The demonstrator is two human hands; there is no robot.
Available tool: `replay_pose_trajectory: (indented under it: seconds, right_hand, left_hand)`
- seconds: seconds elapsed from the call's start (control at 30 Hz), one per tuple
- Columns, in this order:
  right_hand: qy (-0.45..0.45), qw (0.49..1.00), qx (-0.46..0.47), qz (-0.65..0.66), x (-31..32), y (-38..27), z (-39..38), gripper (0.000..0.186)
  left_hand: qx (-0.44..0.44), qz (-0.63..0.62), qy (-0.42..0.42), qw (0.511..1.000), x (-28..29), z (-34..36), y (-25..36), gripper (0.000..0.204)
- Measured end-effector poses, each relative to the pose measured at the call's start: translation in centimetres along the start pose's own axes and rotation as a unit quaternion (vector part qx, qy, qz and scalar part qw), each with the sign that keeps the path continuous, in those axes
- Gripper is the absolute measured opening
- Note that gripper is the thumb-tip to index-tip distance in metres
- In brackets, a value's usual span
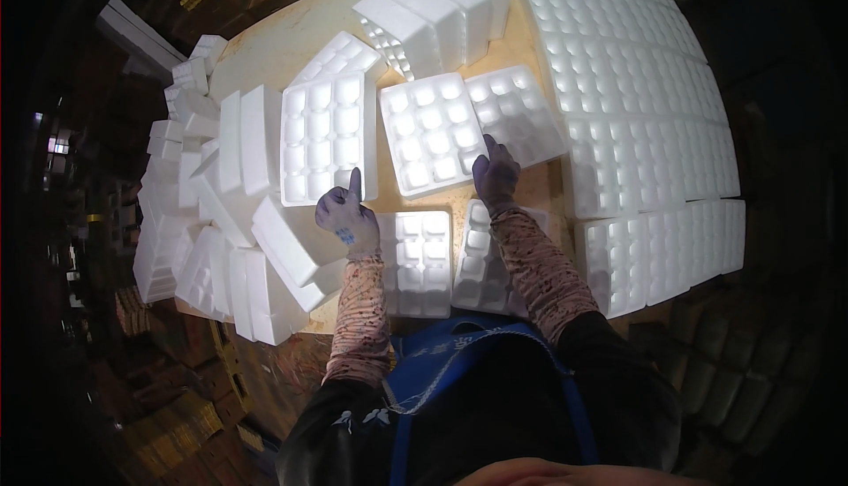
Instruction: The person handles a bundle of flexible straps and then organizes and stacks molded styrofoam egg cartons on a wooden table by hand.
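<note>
Left hand [348,214], purple-grey glove: index finger extended at the near right corner of a white foam tray with rounded hollows [323,137]; I cannot tell whether it grips. Right hand [497,175], matching glove: index extended at the right edge of a second hollowed white foam tray [433,133]; grip unclear to me. Location, both trays: side by side over a tan wooden tabletop [265,36].

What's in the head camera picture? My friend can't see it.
A person's gloved left hand and right hand are at the edges of two white hollowed trays on a tan table. More trays form neat rows on the right; a jumbled heap crowds the left.
</note>
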State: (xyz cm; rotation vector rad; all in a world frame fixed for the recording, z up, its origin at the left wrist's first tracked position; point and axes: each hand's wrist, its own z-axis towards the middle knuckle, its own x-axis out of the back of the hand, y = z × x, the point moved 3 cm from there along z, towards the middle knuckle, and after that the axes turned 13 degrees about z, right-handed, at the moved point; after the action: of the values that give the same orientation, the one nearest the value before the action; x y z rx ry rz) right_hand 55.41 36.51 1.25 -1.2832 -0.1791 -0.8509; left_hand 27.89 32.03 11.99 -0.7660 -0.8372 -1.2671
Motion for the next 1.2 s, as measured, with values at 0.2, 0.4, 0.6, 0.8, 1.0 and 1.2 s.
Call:
replay_pose_trajectory:
  seconds: [0.2, 0.4, 0.6, 0.8, 1.0, 1.2]
  right_hand:
    - [0.013, 0.999, -0.031, -0.017, -0.4, -0.7, -0.5, 0.047]
    - [-0.051, 0.998, -0.035, -0.007, 0.1, -0.7, -0.3, 0.055]
    - [-0.082, 0.996, -0.014, 0.024, 2.3, -0.8, 0.2, 0.059]
    - [-0.035, 0.99, 0.019, -0.133, 3.7, 3.8, 4.8, 0.062]
    - [-0.129, 0.982, 0.026, -0.137, 2.7, 4.3, 1.9, 0.066]
    - [0.055, 0.983, 0.14, 0.11, 3.6, -1.1, 16.5, 0.063]
  left_hand:
    - [-0.055, 0.072, -0.119, 0.989, -3.1, -0.1, 1.1, 0.057]
    - [-0.073, -0.016, -0.195, 0.978, -6.2, -0.8, 1.5, 0.051]
    - [-0.093, -0.023, -0.308, 0.947, -6.3, -1.9, 0.2, 0.039]
    - [-0.074, -0.107, -0.138, 0.982, -5.5, 2.1, 2.4, 0.054]
    - [-0.027, -0.113, -0.351, 0.929, -10.0, 0.0, 5.0, 0.071]
    - [0.058, -0.343, -0.091, 0.933, -10.0, 10.1, 8.3, 0.084]
